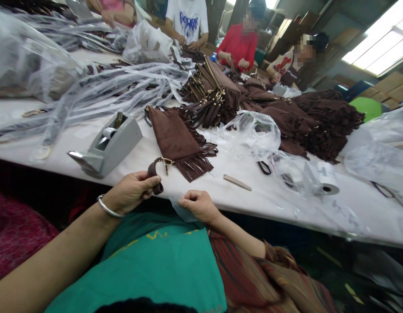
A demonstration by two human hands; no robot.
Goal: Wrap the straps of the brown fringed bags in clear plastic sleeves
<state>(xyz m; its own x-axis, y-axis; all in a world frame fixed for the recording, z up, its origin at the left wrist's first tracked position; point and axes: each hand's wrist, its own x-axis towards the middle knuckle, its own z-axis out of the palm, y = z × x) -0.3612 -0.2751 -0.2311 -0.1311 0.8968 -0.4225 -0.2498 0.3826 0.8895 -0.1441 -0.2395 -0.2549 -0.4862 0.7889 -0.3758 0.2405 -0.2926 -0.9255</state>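
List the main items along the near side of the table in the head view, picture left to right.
Grey tape dispenser → brown fringed pouch → thin tan strip → white roll.

workshop or small factory floor | long pale worktop [201,191] heaped with brown fringed bags [221,87] and plastic-wrapped straps [123,82] | grey tape dispenser [118,143] near its edge | several people [237,48] handling pieces across it | stacked cardboard boxes [392,84] behind, at right
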